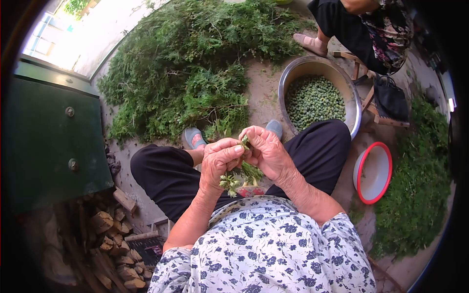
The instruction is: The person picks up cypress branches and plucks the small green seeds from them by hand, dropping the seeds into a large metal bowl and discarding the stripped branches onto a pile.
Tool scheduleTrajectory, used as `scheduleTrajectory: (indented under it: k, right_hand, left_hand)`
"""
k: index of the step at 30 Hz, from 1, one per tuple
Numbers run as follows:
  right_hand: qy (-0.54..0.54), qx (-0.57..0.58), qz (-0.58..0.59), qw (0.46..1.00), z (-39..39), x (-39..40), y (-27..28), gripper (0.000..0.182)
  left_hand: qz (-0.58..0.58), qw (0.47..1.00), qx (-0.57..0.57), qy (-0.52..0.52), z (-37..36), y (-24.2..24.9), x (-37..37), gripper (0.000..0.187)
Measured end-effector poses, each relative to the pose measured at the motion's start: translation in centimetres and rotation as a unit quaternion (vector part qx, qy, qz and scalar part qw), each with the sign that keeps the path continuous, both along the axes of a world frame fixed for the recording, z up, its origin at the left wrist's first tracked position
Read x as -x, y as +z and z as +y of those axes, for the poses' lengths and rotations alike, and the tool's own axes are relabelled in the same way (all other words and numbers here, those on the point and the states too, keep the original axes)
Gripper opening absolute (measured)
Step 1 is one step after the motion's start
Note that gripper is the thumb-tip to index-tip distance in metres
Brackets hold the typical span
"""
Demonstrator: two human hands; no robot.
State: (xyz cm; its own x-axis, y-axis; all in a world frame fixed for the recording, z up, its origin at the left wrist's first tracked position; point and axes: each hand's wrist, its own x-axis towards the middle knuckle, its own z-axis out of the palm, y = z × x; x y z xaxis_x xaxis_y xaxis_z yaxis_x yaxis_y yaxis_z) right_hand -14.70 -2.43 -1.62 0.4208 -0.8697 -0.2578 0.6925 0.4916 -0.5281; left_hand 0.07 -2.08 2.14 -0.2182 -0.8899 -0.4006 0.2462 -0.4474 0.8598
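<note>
Pinching a small green piece [245,141] between the fingertips of the left hand [217,158] and right hand [271,154], over the lap [183,188], partly covered by the thumbs. Showing a berry sprig [229,184] just below the left hand, with any grip on it hidden. Sitting near a metal basin [344,80] of green berries [315,100], partly blocked by the right knee [327,141], and near a person [386,41] cut off at the top edge.

sprig [229,184]: partly behind left hand [220,160] | co-worker [387,36]: cut off above | firewood [101,222]: left end seemingly blurred
</note>
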Motion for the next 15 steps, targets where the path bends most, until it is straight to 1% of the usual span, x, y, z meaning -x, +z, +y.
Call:
scheduleTrajectory:
  k: [1, 2, 4, 5, 6, 8, 9, 10, 12, 13, 15]
  right_hand:
    - [0.0, -0.02, -0.033, 0.999, -0.1, 0.0, 0.0, 0.022]
    - [0.002, -0.018, -0.033, 0.999, -0.3, 0.0, 0.5, 0.022]
    - [-0.045, -0.069, 0.005, 0.997, -0.6, 0.1, 2.0, 0.025]
    - [-0.047, -0.044, 0.007, 0.998, -0.7, 0.3, 1.7, 0.027]
    - [-0.048, -0.044, 0.007, 0.998, -0.8, 0.5, 1.4, 0.027]
    - [0.002, 0.011, 0.046, 0.999, -0.9, 0.9, 0.7, 0.027]
    - [0.016, 0.028, 0.073, 0.997, -0.9, 0.9, 0.5, 0.027]
    - [0.016, 0.028, 0.073, 0.997, -0.9, 0.8, 0.5, 0.027]
    - [0.027, 0.058, 0.111, 0.992, -0.8, 0.7, 0.5, 0.021]
    - [0.028, 0.057, 0.11, 0.992, -0.8, 0.7, 0.6, 0.021]
    - [0.021, 0.05, 0.177, 0.983, -0.8, 0.7, 0.9, 0.014]
  left_hand:
    - [0.001, 1.0, 0.001, 0.001, -0.1, 0.1, 0.0, 0.02]
    - [-0.012, 1.0, 0.016, 0.003, -0.2, 0.2, -0.1, 0.02]
    - [-0.025, 0.999, 0.03, 0.005, -0.1, 0.4, -0.2, 0.021]
    - [-0.042, 0.998, 0.035, 0.008, -0.1, 0.7, -0.2, 0.02]
    - [-0.059, 0.997, 0.04, 0.01, -0.1, 0.8, -0.2, 0.02]
    - [-0.048, 0.998, 0.037, 0.008, 0.0, 0.4, -0.6, 0.016]
    - [-0.038, 0.999, 0.034, 0.005, 0.1, 0.1, -0.7, 0.014]
    - [-0.037, 0.999, 0.034, 0.005, 0.1, -0.1, -0.7, 0.014]
    - [-0.09, 0.994, 0.066, 0.013, 0.2, -0.5, -0.6, 0.014]
    - [-0.09, 0.994, 0.066, 0.013, 0.2, -0.7, -0.4, 0.014]
    - [-0.129, 0.986, 0.103, 0.038, 0.2, -1.1, -0.2, 0.014]
